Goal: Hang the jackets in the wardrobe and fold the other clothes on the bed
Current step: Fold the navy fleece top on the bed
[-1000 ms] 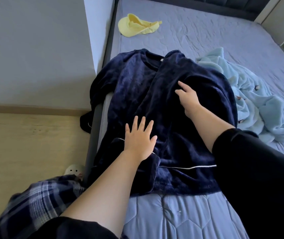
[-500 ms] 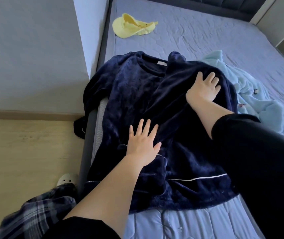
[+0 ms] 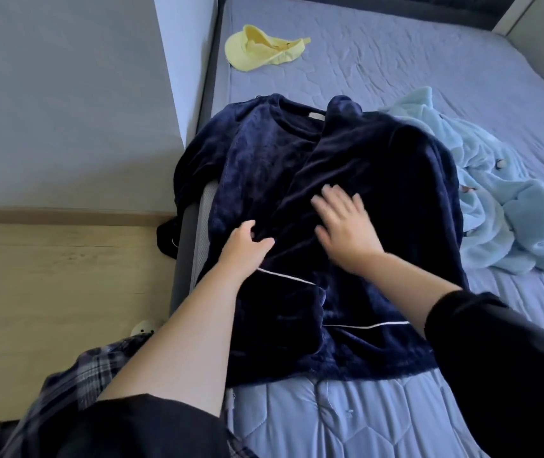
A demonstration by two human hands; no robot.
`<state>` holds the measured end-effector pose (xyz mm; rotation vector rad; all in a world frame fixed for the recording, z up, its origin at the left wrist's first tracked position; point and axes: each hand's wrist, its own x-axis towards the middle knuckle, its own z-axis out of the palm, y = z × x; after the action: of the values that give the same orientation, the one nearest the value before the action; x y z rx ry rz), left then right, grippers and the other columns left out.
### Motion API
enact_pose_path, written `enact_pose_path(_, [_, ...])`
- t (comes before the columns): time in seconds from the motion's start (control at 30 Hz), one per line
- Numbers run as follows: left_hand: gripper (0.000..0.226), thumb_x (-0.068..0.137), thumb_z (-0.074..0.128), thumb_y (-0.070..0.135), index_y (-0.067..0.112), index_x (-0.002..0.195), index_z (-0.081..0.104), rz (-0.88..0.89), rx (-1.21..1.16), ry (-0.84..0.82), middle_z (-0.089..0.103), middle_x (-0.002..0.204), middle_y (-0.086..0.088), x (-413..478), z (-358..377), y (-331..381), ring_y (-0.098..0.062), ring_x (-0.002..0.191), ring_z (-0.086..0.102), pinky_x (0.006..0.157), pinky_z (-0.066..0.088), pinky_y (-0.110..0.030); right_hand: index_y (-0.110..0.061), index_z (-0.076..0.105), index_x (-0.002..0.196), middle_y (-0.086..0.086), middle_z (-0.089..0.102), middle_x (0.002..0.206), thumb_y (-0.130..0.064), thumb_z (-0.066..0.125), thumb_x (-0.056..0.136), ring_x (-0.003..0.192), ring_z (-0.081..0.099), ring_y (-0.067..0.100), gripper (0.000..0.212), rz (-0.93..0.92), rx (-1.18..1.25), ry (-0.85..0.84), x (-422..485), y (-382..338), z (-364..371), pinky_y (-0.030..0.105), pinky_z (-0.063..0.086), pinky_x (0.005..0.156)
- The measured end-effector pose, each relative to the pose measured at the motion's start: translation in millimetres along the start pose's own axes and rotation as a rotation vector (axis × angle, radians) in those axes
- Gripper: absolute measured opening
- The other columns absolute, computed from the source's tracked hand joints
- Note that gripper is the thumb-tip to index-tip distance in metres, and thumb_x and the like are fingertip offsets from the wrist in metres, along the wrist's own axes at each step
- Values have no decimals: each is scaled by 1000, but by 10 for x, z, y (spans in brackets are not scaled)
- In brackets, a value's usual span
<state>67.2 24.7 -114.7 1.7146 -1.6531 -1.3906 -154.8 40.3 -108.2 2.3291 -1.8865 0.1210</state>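
Now the navy top (image 3: 346, 153) lies spread at the left edge of the bed (image 3: 396, 54), one sleeve hanging over the side. The right hand (image 3: 346, 233) has slid from the far shoulder to the middle and lies flat, fingers spread. The left hand (image 3: 245, 247), flat before, curls into the fabric and pinches a fold.

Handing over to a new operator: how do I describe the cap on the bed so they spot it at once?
Start at the bed with its blue-grey quilt. Follow its left edge away from the person, past the dark blue top spread near them. The cap lies alone beyond it, small and the only yellow thing there.
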Motion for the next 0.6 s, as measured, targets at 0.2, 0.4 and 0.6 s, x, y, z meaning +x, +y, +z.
enact_pose_path(0.2, [82, 76, 76, 36, 10, 143, 37, -179, 355, -334, 42, 145, -8, -156, -130, -76, -27, 127, 45, 99, 39, -32, -18, 20, 151, 3, 13, 160, -33, 33, 98, 147, 7, 15, 57, 111, 121, -392, -399, -242, 99, 45, 1, 118])
enact_pose_path(0.4, [24, 79, 74, 29, 20, 99, 64, -102, 240, -335, 66, 98, 2, -198, -245, -41, -14, 88, 61, 72, 47, -26, -14, 19, 150, 10, 8, 160, -33, 31, 101, 147, 5, 24, 54, 305, 271, -213, -91, -647, -12, 46, 5, 118])
enact_pose_path(0.6, [26, 88, 43, 3, 18, 98, 63, -118, -474, 424, 68, 100, -7, 67, -275, 11, -16, 74, 68, 76, 57, -39, -12, 18, 150, 12, 4, 160, -33, 35, 99, 147, 2, 26, 59, 649, 518, -172, 511, -851, 173, 49, 4, 117])
